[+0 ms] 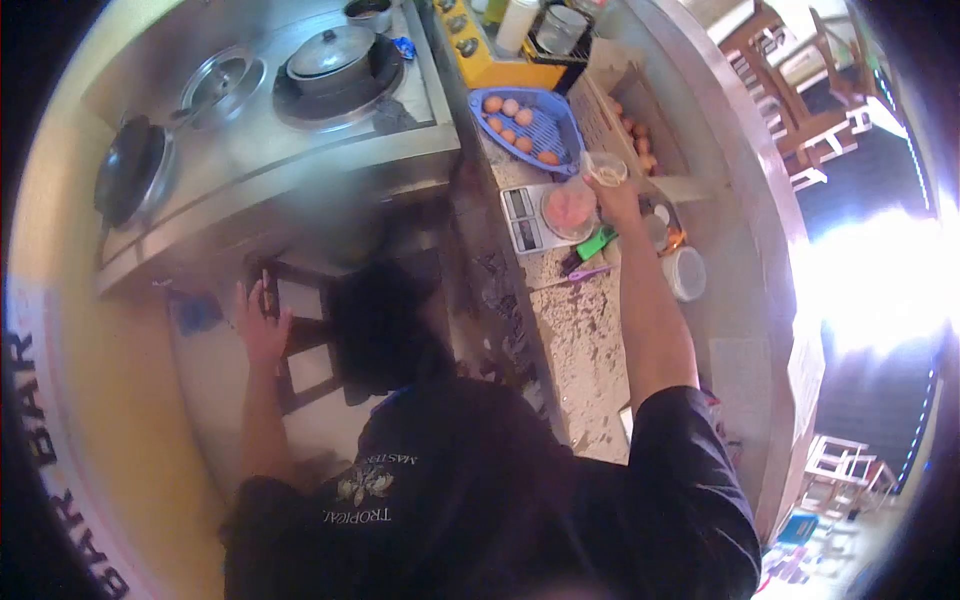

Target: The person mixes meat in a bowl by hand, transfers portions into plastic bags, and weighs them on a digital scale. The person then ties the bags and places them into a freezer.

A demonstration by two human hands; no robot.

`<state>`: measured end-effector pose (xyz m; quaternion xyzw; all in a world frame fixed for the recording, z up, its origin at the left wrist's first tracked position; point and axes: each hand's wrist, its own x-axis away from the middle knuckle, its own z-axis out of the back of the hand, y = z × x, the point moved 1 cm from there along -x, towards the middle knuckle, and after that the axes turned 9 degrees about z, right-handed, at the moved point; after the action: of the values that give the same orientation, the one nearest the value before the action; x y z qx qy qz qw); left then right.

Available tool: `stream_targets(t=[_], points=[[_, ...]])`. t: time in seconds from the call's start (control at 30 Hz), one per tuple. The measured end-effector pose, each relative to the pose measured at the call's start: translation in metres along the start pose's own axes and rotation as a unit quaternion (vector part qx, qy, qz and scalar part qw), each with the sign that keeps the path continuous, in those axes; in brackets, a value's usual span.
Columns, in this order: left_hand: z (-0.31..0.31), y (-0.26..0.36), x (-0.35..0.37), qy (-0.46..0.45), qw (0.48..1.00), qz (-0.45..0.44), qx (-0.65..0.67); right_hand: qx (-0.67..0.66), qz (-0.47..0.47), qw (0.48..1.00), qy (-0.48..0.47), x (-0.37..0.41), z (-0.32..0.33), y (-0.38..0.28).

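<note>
Right hand (618, 196) wrapped round small clear plastic cup (606, 168), held above speckled stone tabletop (585, 340), 1 o'clock of round pink bowl (570, 210) on white digital scale (520, 218). Likely light, thin-walled, crushable: grip mid-wall, gently. Left hand (258, 325) spread wide, empty, by dark wooden frame (300, 345), 9 o'clock.

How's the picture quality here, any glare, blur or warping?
Head view: fisheye bends the counter and stove edges; strong glare whites out the frame's right side; dark vignette fills the corners; the right hand and its cup look soft, and the area under the stove is smeared.
</note>
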<state>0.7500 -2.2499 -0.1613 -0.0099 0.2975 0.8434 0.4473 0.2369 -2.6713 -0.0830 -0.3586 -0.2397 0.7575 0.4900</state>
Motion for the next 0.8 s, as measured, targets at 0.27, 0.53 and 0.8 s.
stream_targets(t=[0.27, 0.53, 0.8], points=[[0.007, 0.003, -0.004, -0.020, 1.000, -0.009, 0.003, 0.086, -0.012, 0.996, -0.008, -0.022, 0.021, -0.008], [0.015, 0.011, -0.007, -0.029, 0.985, 0.008, 0.171, 0.074, 0.158, 0.974, -0.143, 0.048, 0.013, -0.208], [0.186, 0.087, -0.007, 0.003, 0.928, -0.240, 0.286, -0.161, 0.200, 0.936, -0.241, 0.156, -0.092, -0.469]])
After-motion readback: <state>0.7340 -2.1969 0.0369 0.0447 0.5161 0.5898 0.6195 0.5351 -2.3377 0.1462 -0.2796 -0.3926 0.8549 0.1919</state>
